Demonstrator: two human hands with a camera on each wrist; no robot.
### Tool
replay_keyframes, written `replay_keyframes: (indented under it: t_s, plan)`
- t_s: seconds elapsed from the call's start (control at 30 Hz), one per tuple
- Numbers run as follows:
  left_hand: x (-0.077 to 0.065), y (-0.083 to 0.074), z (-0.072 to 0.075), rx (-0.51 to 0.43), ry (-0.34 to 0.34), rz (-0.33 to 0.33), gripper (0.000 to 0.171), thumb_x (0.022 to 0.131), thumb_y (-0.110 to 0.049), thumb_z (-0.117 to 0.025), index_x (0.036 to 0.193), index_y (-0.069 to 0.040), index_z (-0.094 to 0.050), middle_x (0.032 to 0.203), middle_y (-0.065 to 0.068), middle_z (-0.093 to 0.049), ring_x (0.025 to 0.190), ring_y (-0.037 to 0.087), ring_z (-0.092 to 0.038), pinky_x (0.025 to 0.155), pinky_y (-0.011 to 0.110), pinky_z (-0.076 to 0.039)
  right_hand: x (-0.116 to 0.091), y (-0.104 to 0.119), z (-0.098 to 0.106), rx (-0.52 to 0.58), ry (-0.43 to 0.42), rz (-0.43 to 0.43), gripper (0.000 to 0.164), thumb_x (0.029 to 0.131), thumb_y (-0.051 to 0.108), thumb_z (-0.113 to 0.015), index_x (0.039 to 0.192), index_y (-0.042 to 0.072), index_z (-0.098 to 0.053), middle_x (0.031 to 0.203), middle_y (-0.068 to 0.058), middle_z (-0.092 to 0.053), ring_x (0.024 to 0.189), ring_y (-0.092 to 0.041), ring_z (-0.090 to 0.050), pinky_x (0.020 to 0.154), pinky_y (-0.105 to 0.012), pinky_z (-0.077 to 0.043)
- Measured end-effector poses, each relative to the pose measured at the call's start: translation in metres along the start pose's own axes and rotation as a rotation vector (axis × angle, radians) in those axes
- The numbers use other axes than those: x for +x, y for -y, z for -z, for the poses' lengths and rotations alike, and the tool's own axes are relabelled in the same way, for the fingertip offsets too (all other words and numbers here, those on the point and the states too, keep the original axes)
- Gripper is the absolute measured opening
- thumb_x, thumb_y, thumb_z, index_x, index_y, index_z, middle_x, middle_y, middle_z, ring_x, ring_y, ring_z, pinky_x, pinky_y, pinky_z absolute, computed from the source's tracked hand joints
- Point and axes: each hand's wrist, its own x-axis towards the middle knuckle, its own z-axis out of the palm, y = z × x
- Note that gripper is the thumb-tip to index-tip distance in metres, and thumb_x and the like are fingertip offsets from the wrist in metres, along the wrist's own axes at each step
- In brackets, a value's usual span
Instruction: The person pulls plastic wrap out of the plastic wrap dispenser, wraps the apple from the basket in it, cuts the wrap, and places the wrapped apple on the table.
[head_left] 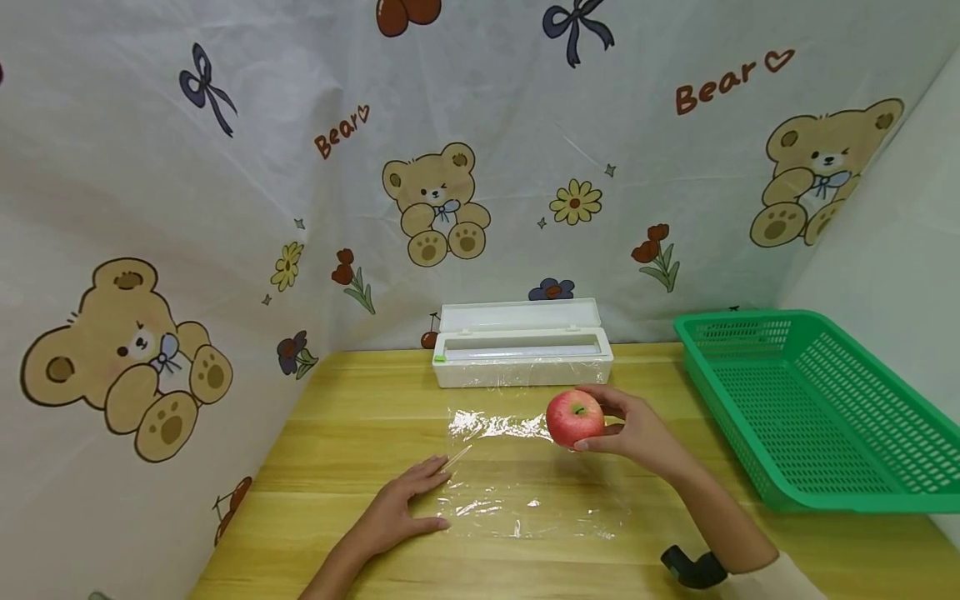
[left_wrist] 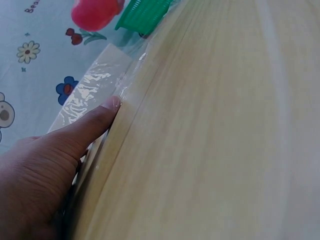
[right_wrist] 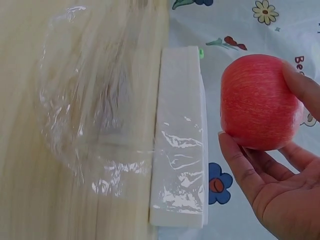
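Lining the back, a cloth printed with bears, flowers and bows is the largest thing in sight, and the wood-grained table runs up to its foot. On the table's right side stands a green basket with slotted walls. Next in size, a sheet of clear film spreads, wrinkled and shiny, over the middle of the table and reaches up the front of a long white box at the far edge. That box has its lid tipped back, with a pale roll inside.

Of the 2 hands, the left lies at the film's left edge, digits spread, its grip released; in the left wrist view 1 tip touches the film. The right hand has its grip grasping a red apple, thumb on 1 side and fingers on the other. That apple is held up off the film, above its far right part and near the box, and its small stem shows in the head view.

The step in hand looks like bringing the apple to the laid-out film. The next move probably calls for shifting it toward the sheet's middle, lowering it and loosening the right grip, while the left hand steadies the slack edge so it does not bunch up.
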Motion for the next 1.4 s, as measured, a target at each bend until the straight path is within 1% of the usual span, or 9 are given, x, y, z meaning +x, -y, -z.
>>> replay_keyframes:
  t_s: [0.1,0.33,0.57,0.7,0.83,0.93,1.07,1.3,1.4]
  plan:
    - [0.0,0.0,0.001,0.0,-0.002,-0.001,0.077,0.083,-0.052,-0.078,0.147,-0.015,-0.056,0.16,-0.003,-0.039,0.149,0.025,-0.034,0.113,0.059,-0.036,0.005,-0.002,-0.005,0.022,0.01,0.011,0.077,0.073,0.012,-0.093,0.14,0.003,-0.056,0.133,-0.019,-0.059,0.118,-0.039,-0.058,0.087,-0.039,-0.06]
    - [0.0,0.002,0.0,0.006,-0.006,0.002,0.078,0.083,-0.055,-0.077,0.146,-0.015,-0.057,0.16,-0.004,-0.04,0.148,0.026,-0.034,0.113,0.06,-0.036,0.014,-0.004,-0.016,0.076,0.024,0.006,0.076,0.073,0.008,-0.092,0.139,0.002,-0.056,0.135,-0.02,-0.058,0.119,-0.04,-0.057,0.088,-0.04,-0.06]
    - [-0.001,0.002,-0.003,-0.004,0.0,0.007,0.077,0.083,-0.053,-0.078,0.146,-0.015,-0.056,0.16,-0.004,-0.04,0.148,0.026,-0.034,0.113,0.06,-0.036,0.021,-0.009,-0.024,0.088,0.027,-0.015,0.075,0.074,0.007,-0.091,0.14,0.0,-0.055,0.136,-0.021,-0.057,0.119,-0.04,-0.058,0.087,-0.038,-0.061]
    - [-0.001,0.002,-0.004,0.003,0.005,0.006,0.077,0.083,-0.053,-0.078,0.147,-0.015,-0.056,0.16,-0.004,-0.039,0.148,0.027,-0.034,0.113,0.061,-0.036,0.026,-0.013,-0.027,0.078,0.011,-0.052,0.076,0.073,0.009,-0.092,0.14,0.004,-0.057,0.139,-0.019,-0.056,0.121,-0.042,-0.058,0.085,-0.037,-0.061]
    - [-0.001,0.003,-0.003,0.019,0.001,0.005,0.078,0.083,-0.055,-0.077,0.146,-0.014,-0.056,0.16,-0.004,-0.039,0.148,0.027,-0.035,0.112,0.061,-0.036,0.032,-0.015,-0.03,0.06,0.009,-0.052,0.076,0.073,0.012,-0.093,0.141,0.005,-0.057,0.14,-0.019,-0.056,0.122,-0.045,-0.057,0.086,-0.039,-0.061]
    - [-0.001,0.003,-0.002,0.019,-0.008,0.0,0.077,0.083,-0.055,-0.077,0.146,-0.014,-0.057,0.16,-0.002,-0.04,0.147,0.029,-0.036,0.112,0.062,-0.036,0.036,-0.016,-0.031,0.038,0.015,-0.037,0.075,0.073,0.013,-0.093,0.14,0.005,-0.058,0.138,-0.017,-0.059,0.122,-0.043,-0.057,0.088,-0.04,-0.06]
    - [-0.001,0.003,-0.002,0.016,-0.009,-0.003,0.077,0.083,-0.054,-0.077,0.146,-0.014,-0.057,0.16,-0.001,-0.04,0.147,0.029,-0.036,0.112,0.062,-0.035,0.042,-0.019,-0.034,-0.004,0.012,-0.04,0.076,0.071,0.015,-0.094,0.138,0.006,-0.061,0.134,-0.013,-0.063,0.119,-0.04,-0.058,0.087,-0.038,-0.059]
    - [-0.002,0.004,-0.002,0.014,-0.005,0.006,0.077,0.083,-0.056,-0.076,0.146,-0.016,-0.057,0.16,-0.002,-0.04,0.147,0.028,-0.035,0.112,0.062,-0.035,0.052,-0.025,-0.039,-0.037,0.036,-0.041,0.077,0.071,0.015,-0.094,0.139,0.005,-0.06,0.133,-0.012,-0.063,0.116,-0.037,-0.059,0.086,-0.038,-0.059]
    - [-0.002,0.005,-0.002,0.02,-0.001,0.004,0.077,0.083,-0.057,-0.076,0.146,-0.017,-0.057,0.16,-0.003,-0.039,0.148,0.027,-0.035,0.113,0.061,-0.035,0.054,-0.027,-0.042,-0.045,0.036,-0.056,0.077,0.071,0.014,-0.094,0.139,0.006,-0.06,0.133,-0.011,-0.063,0.117,-0.037,-0.059,0.087,-0.039,-0.059]
